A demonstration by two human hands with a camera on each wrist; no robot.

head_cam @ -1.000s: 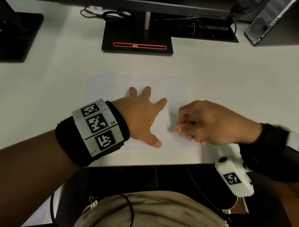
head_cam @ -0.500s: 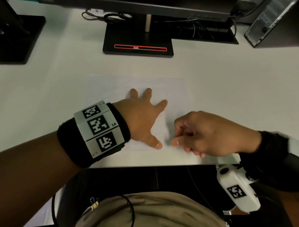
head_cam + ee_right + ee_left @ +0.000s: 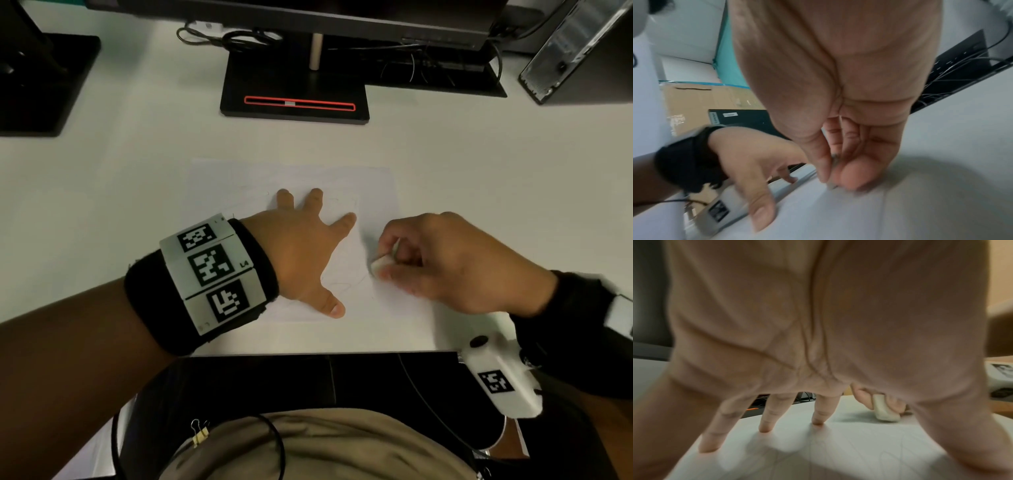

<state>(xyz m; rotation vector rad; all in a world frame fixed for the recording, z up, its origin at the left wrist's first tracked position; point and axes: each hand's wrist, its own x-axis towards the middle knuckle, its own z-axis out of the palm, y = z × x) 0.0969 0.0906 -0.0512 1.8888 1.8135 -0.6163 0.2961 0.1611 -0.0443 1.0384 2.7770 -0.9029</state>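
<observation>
A white sheet of paper point(image 3: 239, 185) with faint pencil lines lies flat on the white desk point(image 3: 479, 164). My left hand point(image 3: 308, 253) presses on the sheet with fingers spread and straight; in the left wrist view the fingertips point(image 3: 818, 421) touch the paper point(image 3: 838, 451). My right hand point(image 3: 442, 260) pinches a small white eraser point(image 3: 380, 265) between thumb and fingers, its end down on the paper just right of my left hand. The eraser point(image 3: 885, 408) shows in the left wrist view too. From the right wrist, my right hand's fingers point(image 3: 851, 175) hide most of it.
A black monitor stand point(image 3: 294, 92) with a red-outlined slot stands behind the paper. Another black base point(image 3: 44, 82) is at the far left, a computer case point(image 3: 575, 51) at the far right. Cables point(image 3: 239, 37) lie at the back. The desk's front edge point(image 3: 308, 354) runs below my hands.
My right hand slid toward me along the paper, then back away and to the right, with the eraser now showing at its fingertips. My left hand stayed pressed on the sheet.
</observation>
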